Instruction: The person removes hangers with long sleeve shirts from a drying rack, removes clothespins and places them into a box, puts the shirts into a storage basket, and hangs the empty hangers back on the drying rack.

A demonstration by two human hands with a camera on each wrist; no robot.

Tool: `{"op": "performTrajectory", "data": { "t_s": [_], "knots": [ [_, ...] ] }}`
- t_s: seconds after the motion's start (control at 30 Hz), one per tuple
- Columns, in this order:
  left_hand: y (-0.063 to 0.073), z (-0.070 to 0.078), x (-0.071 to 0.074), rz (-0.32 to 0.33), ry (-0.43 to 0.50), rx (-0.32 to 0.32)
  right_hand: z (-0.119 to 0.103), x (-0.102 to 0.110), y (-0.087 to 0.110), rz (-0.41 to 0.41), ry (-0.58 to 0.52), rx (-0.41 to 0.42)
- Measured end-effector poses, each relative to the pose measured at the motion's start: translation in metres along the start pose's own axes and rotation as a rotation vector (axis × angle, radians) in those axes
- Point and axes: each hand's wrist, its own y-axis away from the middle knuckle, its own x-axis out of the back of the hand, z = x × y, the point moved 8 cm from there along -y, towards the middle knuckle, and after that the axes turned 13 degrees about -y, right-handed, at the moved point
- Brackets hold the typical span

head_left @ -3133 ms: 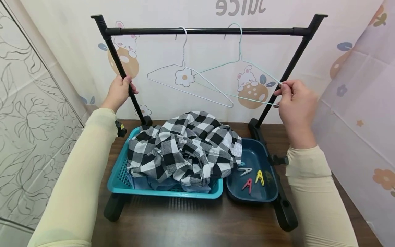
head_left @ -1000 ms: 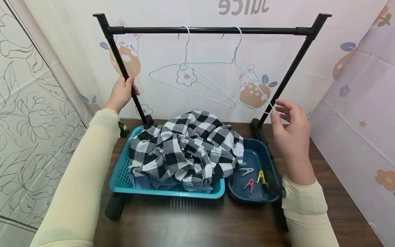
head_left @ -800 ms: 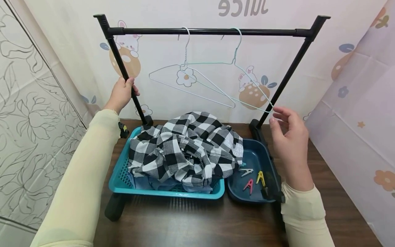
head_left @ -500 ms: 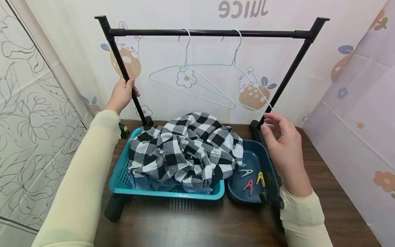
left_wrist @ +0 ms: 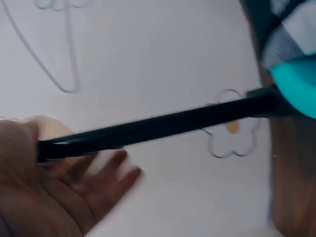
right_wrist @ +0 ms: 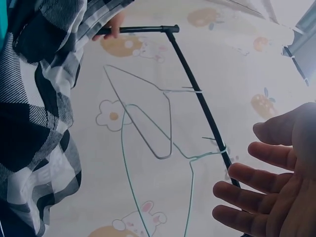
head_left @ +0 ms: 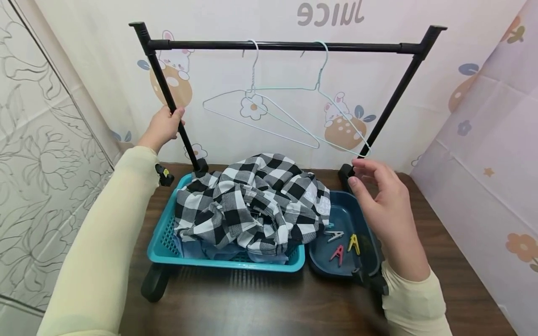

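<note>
My left hand (head_left: 160,128) is at the left post (head_left: 187,145) of a black clothes rack. In the left wrist view its blurred fingers (left_wrist: 111,180) stand away from the post, which lies against the thumb side. My right hand (head_left: 384,210), fingers apart and holding nothing, is just below the right corner of a mint wire hanger (head_left: 320,75). That hanger and a white wire hanger (head_left: 253,74) hang on the rack's top bar (head_left: 286,45), overlapping in view. Below them a black-and-white checked garment (head_left: 252,200) lies crumpled in a turquoise basket (head_left: 227,265).
Right of the basket stands a dark blue tray (head_left: 342,212) with a yellow clothespin (head_left: 353,244), a red one and a grey one. Blue cloth (head_left: 214,250) shows under the checked garment. A printed curtain (head_left: 466,154) hangs behind and at the right.
My right hand has let go of the mint hanger's corner and moved down and slightly left. The mint hanger swung inward and now hangs free. My left hand's fingers have loosened from the post.
</note>
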Motion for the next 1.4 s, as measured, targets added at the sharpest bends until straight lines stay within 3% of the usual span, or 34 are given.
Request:
{"op": "performTrajectory", "data": {
  "t_s": [0.1,0.27,0.4,0.57,0.7,0.87,1.1,1.4],
  "knots": [
    [0.009,0.006,0.006,-0.027,-0.071,0.039,-0.002,0.001,0.002,-0.008,0.012,0.003],
    [0.031,0.013,0.019,-0.05,-0.05,0.13,-0.006,0.004,0.004,0.009,0.005,0.02],
    [0.047,0.019,0.031,-0.05,-0.068,0.135,-0.008,0.007,0.004,0.021,-0.003,0.019],
    [0.07,0.027,0.042,-0.06,-0.05,0.069,-0.008,0.009,0.006,0.03,0.007,0.008],
    [0.096,0.029,0.047,-0.102,-0.053,-0.013,-0.009,0.007,0.006,0.023,0.005,0.017],
    [0.128,0.03,0.048,-0.104,-0.045,-0.101,-0.011,0.007,0.006,0.028,0.03,0.031],
    [0.163,0.035,0.031,-0.121,-0.009,-0.181,-0.012,0.006,0.005,-0.001,0.057,0.05],
    [0.194,0.048,0.002,-0.173,0.091,-0.311,-0.01,0.001,0.004,-0.047,0.046,0.049]
  ]
}}
